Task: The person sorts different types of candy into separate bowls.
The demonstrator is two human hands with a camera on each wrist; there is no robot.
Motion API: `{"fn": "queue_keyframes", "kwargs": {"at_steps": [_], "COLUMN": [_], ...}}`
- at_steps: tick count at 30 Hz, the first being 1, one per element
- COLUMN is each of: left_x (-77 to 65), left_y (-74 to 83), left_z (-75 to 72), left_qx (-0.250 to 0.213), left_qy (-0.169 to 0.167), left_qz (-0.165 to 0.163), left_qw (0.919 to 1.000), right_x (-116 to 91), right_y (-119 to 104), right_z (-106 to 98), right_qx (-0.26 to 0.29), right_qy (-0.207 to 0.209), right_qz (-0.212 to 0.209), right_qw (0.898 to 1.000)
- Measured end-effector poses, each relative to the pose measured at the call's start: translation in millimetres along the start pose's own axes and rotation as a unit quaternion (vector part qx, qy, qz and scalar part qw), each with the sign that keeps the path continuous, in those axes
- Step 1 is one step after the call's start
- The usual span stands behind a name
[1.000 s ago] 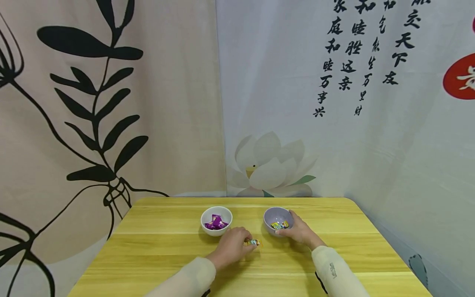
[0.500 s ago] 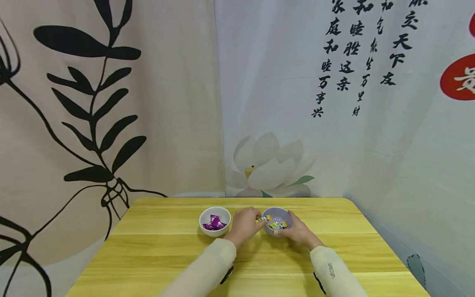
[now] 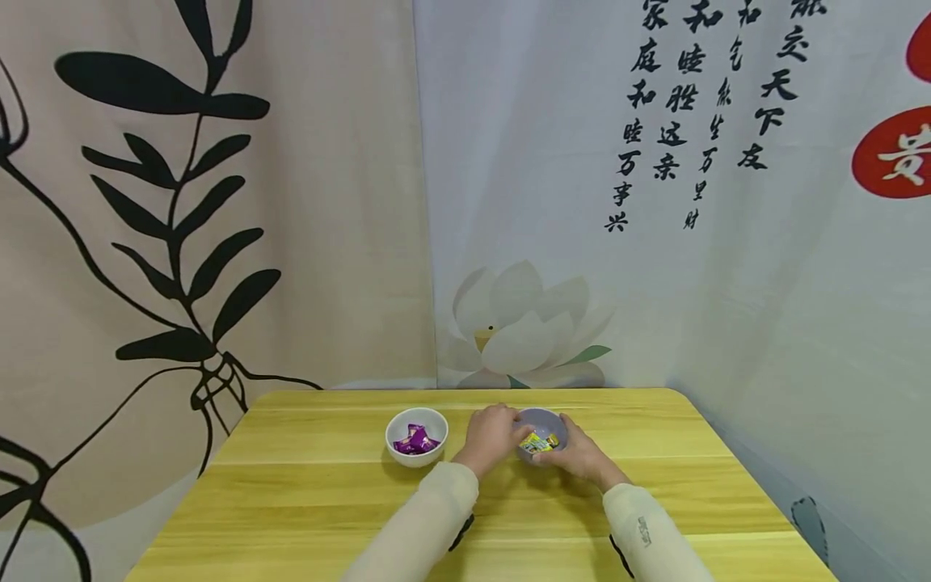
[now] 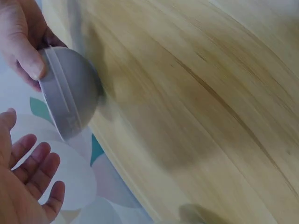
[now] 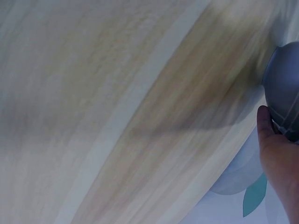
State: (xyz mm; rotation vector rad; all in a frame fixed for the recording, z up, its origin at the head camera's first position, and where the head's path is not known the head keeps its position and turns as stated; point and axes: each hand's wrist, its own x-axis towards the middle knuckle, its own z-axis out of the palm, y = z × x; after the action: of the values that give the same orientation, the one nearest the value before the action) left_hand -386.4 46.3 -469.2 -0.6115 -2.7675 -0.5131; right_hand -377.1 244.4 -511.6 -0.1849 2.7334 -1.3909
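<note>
My right hand grips the rim and side of a small lavender bowl, thumb toward the front. Yellow-wrapped candies lie inside it; how many is unclear. My left hand is at the bowl's left rim, thumb and fingers over its edge. In the left wrist view the left hand has spread, relaxed fingers with nothing visible in them, apart from the bowl. The right wrist view shows the right hand holding the bowl at the frame's edge.
A white bowl with purple-wrapped candies stands left of the left hand. Both bowls are toward the back of the wooden table. Behind the table hangs a printed curtain.
My left hand carried a yellow-wrapped candy from the table rightward to the lavender bowl and let it go there. The right hand kept holding the bowl. The head view shifted slightly.
</note>
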Motion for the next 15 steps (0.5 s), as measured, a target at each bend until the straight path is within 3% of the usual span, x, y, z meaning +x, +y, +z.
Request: {"fn": "queue_keyframes", "kwargs": {"at_steps": [9, 15], "left_x": [-6.9, -14.7], "left_y": [-30.2, -68.4], "left_z": [-18.3, -44.3], "left_qx": [0.014, 0.028], "left_qy": [0.031, 0.036], "left_qz": [0.020, -0.005], "left_qw": [0.9992, 0.9989], "right_x": [-1, -3], "right_y": [0, 0], "right_z": [-4, -12], "right_qx": [-0.028, -0.025], "right_qy": [0.000, -0.002], "right_qz": [0.007, 0.018], "right_qw": [1.000, 1.000]}}
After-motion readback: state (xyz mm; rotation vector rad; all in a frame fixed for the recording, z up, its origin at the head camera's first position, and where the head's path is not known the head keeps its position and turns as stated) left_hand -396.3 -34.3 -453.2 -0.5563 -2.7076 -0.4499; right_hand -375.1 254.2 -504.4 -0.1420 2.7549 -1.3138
